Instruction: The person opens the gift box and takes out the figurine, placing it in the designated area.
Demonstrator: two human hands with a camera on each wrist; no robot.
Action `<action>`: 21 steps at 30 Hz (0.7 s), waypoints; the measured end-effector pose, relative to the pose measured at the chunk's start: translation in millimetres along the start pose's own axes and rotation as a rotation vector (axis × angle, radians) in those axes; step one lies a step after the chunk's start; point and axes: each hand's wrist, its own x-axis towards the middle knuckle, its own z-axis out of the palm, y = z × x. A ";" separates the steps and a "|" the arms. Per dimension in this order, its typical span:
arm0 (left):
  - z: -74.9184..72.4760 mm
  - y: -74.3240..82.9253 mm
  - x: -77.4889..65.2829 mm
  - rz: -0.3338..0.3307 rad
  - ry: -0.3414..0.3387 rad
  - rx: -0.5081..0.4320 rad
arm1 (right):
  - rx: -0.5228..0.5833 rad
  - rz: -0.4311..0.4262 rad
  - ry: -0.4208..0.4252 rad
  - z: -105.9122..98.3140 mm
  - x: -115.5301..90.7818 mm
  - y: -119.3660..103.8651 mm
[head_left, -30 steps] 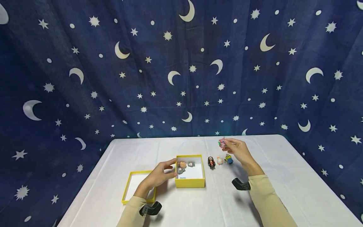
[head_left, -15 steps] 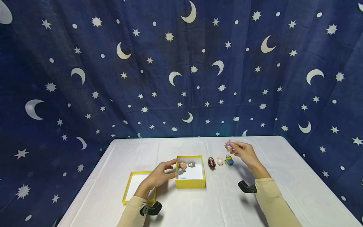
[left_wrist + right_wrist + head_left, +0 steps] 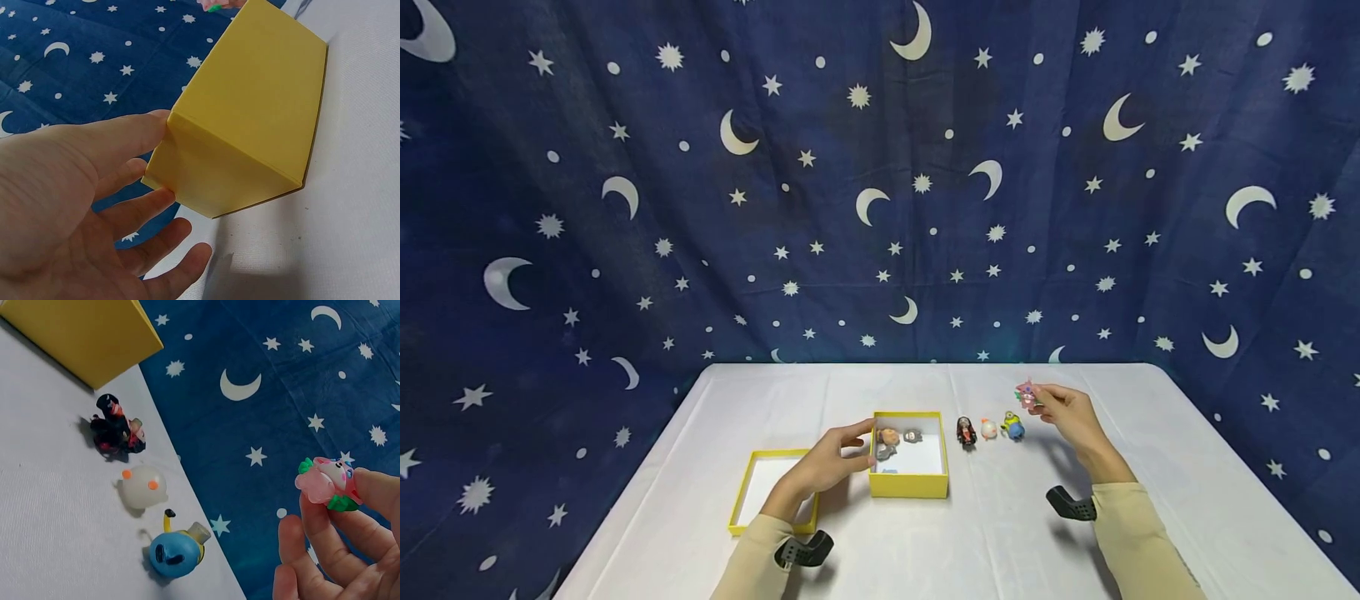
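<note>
A: "What is in the yellow box (image 3: 908, 486)?"

B: "A brown-headed figure (image 3: 890, 437) by its left wall, a grey figure (image 3: 886, 452) just in front of that, and a grey-faced figure (image 3: 913, 436) near the back wall. Something light blue (image 3: 889, 472) peeks over the front wall, mostly hidden. The floor inside is white."

A: "And the other container?"

B: "A shallow yellow-rimmed tray (image 3: 769, 479), white inside, lies nearer the left edge of the table (image 3: 925, 542), partly behind the person's left arm."

A: "What are the hands doing?"

B: "The left hand (image 3: 829, 463) has its fingers spread, with thumb and fingertips touching the box's left side. The right hand (image 3: 1071, 417) pinches a pink figure (image 3: 1027, 395) between thumb and fingers, raised over the far part of the table, inward from the far right corner."

A: "How does that figure look?"

B: "Rounded and glossy pink, with green pieces on both sides, a pale face and a touch of blue."

A: "Anything between hand and box?"

B: "A row: a dark-haired figure (image 3: 966, 432), a white figure (image 3: 988, 429) with orange spots, and a yellow-and-blue figure (image 3: 1012, 426)."
</note>
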 end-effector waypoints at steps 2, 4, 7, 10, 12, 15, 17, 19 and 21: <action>0.3 0.4 1.0 0.005 0.003 -0.002 | -0.004 -0.003 0.005 -2.3 0.7 2.1; 0.5 0.7 1.7 0.007 0.006 -0.005 | -0.008 -0.004 0.009 -4.1 1.7 4.1; 1.1 0.6 2.2 0.006 0.002 -0.002 | -0.024 0.004 0.017 -7.0 2.0 7.4; 1.8 0.8 2.2 0.000 -0.005 0.004 | -0.033 0.020 0.026 -9.5 1.6 10.9; 1.8 1.3 1.7 -0.005 -0.004 0.005 | -0.027 0.029 0.029 -10.6 1.7 12.6; 1.4 2.2 0.8 -0.006 0.002 0.006 | -0.011 0.039 0.031 -11.7 2.8 14.7; 1.0 3.0 0.0 -0.005 0.002 0.003 | -0.007 0.042 0.032 -12.5 3.9 15.8; 0.8 3.4 -0.4 -0.005 0.000 0.003 | -0.007 0.051 0.036 -13.8 4.7 17.2; 0.8 3.8 -0.7 -0.006 -0.002 0.001 | -0.015 0.058 0.039 -15.4 5.0 18.7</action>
